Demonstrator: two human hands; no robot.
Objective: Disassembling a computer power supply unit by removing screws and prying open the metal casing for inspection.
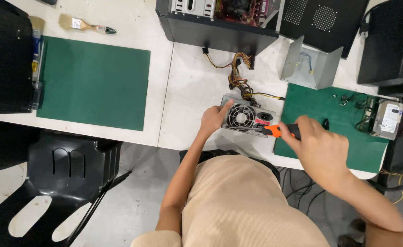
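A grey metal box-shaped power supply (246, 116) with a round fan grille and a bundle of yellow and black cables lies on the white table (192, 87), beside a green mat (336, 126). The left hand (214, 118) presses on its corner, fingers spread; the right hand (318, 146) is clenched around an orange-and-black-handled screwdriver (274, 131), its shaft on the casing.

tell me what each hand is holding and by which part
The right hand grips a screwdriver by its orange and black handle. The left hand steadies the grey power supply unit at its left end.
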